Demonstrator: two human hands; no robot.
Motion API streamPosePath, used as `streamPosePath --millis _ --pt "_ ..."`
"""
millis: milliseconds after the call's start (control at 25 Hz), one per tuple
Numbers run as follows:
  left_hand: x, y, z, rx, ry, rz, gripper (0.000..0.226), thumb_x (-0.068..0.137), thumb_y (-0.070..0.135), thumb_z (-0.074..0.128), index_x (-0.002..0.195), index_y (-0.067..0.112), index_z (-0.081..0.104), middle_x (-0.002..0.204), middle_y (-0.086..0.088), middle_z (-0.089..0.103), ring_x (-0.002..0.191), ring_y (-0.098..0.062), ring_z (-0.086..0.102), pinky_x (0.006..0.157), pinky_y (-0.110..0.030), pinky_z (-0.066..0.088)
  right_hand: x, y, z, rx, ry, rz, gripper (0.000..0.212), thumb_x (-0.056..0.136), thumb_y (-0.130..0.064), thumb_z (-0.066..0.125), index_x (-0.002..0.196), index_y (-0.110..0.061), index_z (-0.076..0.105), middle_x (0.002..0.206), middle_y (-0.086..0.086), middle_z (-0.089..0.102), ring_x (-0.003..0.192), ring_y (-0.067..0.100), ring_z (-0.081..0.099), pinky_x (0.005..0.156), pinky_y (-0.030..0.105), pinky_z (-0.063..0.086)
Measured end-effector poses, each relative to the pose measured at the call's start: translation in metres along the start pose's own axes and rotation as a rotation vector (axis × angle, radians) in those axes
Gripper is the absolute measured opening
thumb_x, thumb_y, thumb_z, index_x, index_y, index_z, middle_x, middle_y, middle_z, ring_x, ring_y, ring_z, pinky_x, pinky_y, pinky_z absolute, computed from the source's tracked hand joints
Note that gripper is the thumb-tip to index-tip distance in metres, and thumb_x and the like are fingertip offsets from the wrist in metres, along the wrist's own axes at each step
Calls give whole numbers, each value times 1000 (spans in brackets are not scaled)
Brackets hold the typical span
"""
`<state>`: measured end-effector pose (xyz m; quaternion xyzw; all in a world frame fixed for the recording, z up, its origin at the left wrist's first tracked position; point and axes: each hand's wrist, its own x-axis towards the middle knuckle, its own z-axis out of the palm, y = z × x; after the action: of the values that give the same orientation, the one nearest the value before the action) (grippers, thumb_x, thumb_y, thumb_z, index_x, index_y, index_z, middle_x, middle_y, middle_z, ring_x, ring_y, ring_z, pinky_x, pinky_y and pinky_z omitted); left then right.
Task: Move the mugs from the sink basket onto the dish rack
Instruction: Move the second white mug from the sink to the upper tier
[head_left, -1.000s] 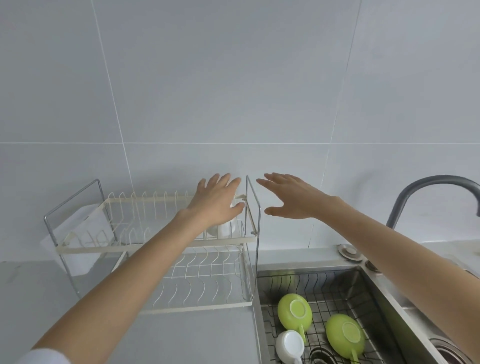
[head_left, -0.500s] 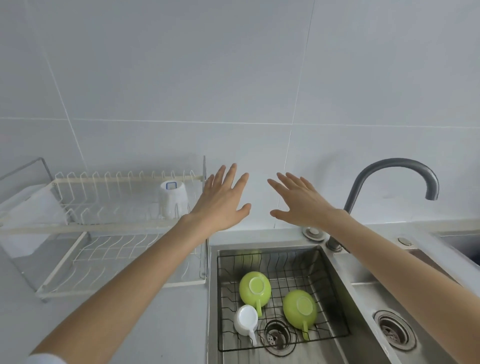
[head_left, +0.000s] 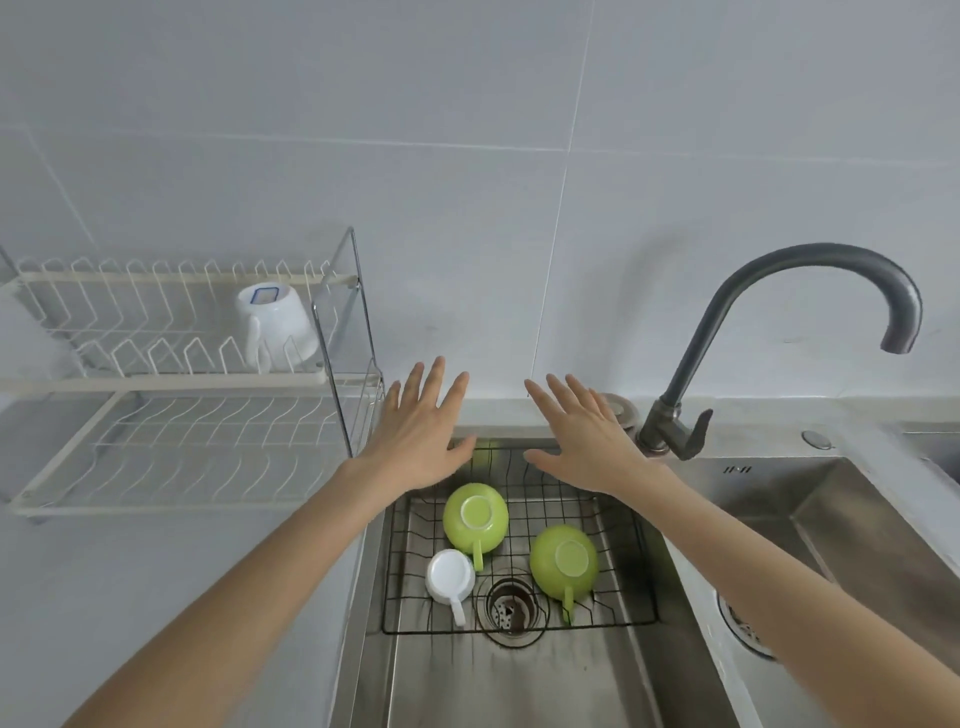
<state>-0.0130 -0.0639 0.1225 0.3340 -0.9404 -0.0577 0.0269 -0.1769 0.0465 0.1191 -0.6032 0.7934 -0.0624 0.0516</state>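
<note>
- Three mugs lie upside down in the black wire sink basket: a lime-green ceramic mug at the back left, a second lime-green mug to the right of the first and nearer you, and a small white mug at the front left, just beside the first green one.
- One white mug with a blue-edged label sits inverted on the upper tier of the white wire dish rack, at its right end, well apart from both of your hands.
- Your left hand is flat, palm down, fingers splayed, holding nothing; it hovers over the back left corner of the basket, beside the rack's right end frame.
- Your right hand is likewise flat and splayed, empty, over the back right part of the basket, near the base of the dark grey curved tap.
- The first green mug lies just below and between your two hands; neither hand touches it.
- The second green mug and the small white mug lie nearer you than either hand, clear of both.
- The basket rests in the left bowl of the stainless steel sink, partly over its round drain.
</note>
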Motion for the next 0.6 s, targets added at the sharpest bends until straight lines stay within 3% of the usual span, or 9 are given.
streamPosePath --millis 240,600 --pt "-1 -10 61 -117 -181 -107 74 89 47 38 144 19 -4 155 -13 -12 143 -32 -6 116 -46 5 7 10 58 75 -132 42 79 87 -41 50 146 -22 1 157 11 3 144 28 -2 118 43 3" --pt "-9 -27 154 -294 -454 -227 76 89 35 47 145 18 -2 156 -10 -4 143 -27 4 115 -43 18 19 4 146 232 -377 138 78 87 -40 51 146 -21 3 156 13 8 144 28 5 117 43 8"
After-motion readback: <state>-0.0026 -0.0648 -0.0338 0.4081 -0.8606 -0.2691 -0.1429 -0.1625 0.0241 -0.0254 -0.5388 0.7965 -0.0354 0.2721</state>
